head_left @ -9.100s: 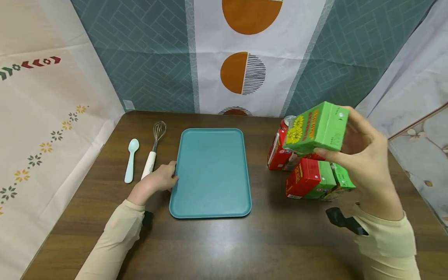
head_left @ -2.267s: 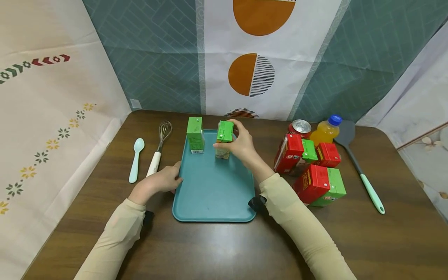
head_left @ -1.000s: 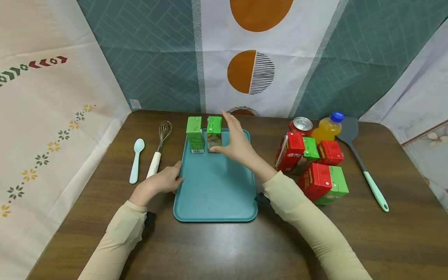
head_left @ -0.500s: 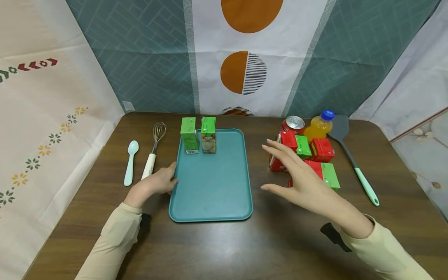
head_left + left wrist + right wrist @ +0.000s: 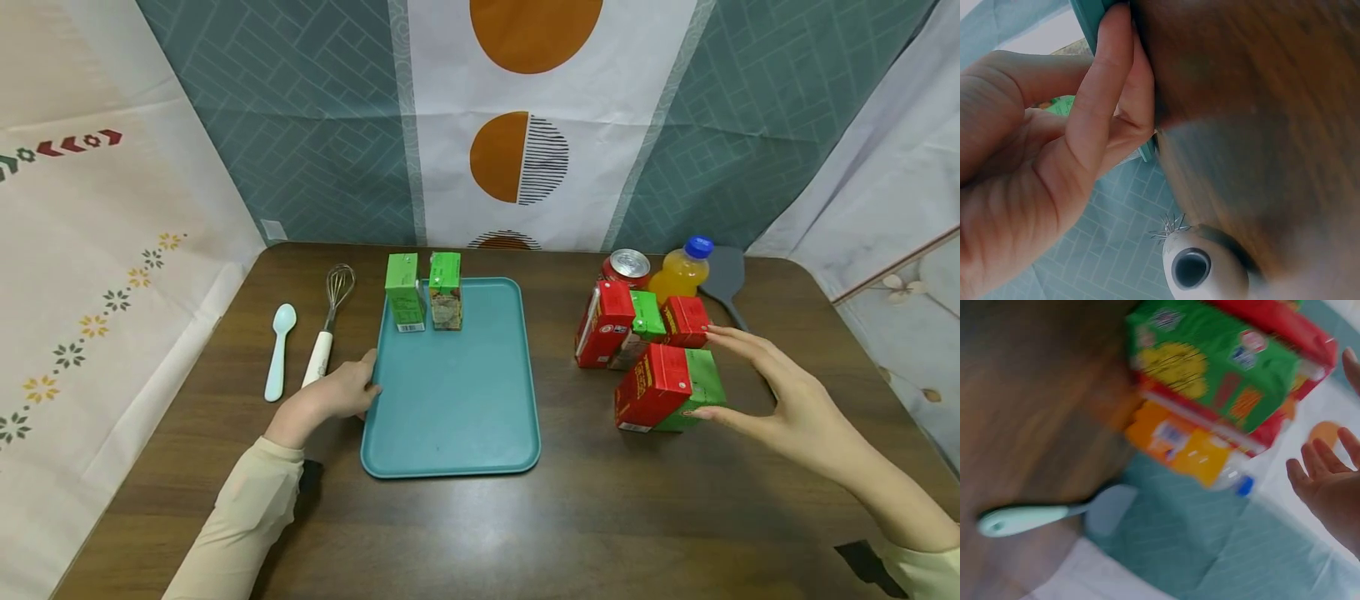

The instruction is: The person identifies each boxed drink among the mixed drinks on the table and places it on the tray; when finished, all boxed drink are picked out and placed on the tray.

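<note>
My left hand (image 5: 336, 393) holds the left edge of a teal tray (image 5: 457, 400); in the left wrist view its fingers (image 5: 1110, 81) pinch the tray's rim (image 5: 1088, 19). Two green drink cartons, one plain-topped (image 5: 406, 292) and one with a pictured front (image 5: 446, 292), stand upright at the tray's far left. Over on the right, my right hand (image 5: 795, 408) is spread wide with nothing in it. Its thumb is right by a green drink carton (image 5: 703, 383), which stands against a red carton (image 5: 652, 387). The right wrist view has the green carton's flowered side (image 5: 1210, 362).
Behind them are a red carton (image 5: 606, 325), a green one (image 5: 647, 315), a smaller red box (image 5: 686, 321), a soda can (image 5: 627, 267) and an orange juice bottle (image 5: 681, 273). A spatula (image 5: 724, 275) lies far right. Left are a spoon (image 5: 279, 354) and a whisk (image 5: 324, 337).
A second green carton now stands on the tray, let go by my right hand, which has swung right to the remaining cartons. My left hand has stayed at the tray's edge.
</note>
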The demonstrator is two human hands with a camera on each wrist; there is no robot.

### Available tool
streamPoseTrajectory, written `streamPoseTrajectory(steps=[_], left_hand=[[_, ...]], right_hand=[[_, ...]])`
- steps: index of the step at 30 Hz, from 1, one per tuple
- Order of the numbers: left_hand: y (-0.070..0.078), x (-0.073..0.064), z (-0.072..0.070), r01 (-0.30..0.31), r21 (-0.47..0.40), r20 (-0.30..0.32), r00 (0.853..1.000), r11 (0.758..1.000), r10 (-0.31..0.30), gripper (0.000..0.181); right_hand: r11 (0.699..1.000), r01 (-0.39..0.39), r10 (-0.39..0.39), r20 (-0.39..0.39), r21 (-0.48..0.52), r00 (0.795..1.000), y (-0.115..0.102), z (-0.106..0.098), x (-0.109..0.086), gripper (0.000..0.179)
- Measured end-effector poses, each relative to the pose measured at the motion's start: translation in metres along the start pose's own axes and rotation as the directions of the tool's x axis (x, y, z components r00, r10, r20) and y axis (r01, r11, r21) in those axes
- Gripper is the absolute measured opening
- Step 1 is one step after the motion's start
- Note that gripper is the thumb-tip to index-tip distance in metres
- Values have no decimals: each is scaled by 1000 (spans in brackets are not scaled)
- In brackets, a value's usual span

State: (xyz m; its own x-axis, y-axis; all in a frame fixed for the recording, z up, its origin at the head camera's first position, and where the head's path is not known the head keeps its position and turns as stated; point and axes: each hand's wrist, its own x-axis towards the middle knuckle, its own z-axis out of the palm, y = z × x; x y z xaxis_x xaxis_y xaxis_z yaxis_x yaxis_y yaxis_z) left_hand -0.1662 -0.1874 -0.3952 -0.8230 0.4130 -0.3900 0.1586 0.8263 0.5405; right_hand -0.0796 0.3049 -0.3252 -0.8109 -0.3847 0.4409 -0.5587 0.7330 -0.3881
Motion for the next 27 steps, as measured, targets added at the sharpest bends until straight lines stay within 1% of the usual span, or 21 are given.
streamPoseTrajectory(steps=[3,5,10,13,18,22,27], left_hand=[[1,-1,0,-1,4,-4,1000,1000,1,65],[1,-1,-1,4,-1,-5,1000,1000,-4,65],[1,-1,0,15,-32,8,1000,999,-15,65],[1,0,1,15,-54,14,1000,998,-14,65],[0,-1,1,24,-46,6,1000,999,-23,65],[0,-1,0,22,-41,1,1000,999,-22,65],[-1,0,0,14,-30,-4,1000,999,-14,65]], right_hand=[[997,-83,83,19,-4,996,12,-1,-9,98],[992,-125,125,36,-1,991,19,-1,-12,95],[975,-212,205,101,69,974,31,4,-15,88],[974,-209,201,98,87,975,34,10,-14,87],[988,-144,140,65,63,988,36,20,-8,86],[992,-123,120,79,32,990,37,22,-4,83],[993,-113,115,108,-18,987,37,21,-2,80]])
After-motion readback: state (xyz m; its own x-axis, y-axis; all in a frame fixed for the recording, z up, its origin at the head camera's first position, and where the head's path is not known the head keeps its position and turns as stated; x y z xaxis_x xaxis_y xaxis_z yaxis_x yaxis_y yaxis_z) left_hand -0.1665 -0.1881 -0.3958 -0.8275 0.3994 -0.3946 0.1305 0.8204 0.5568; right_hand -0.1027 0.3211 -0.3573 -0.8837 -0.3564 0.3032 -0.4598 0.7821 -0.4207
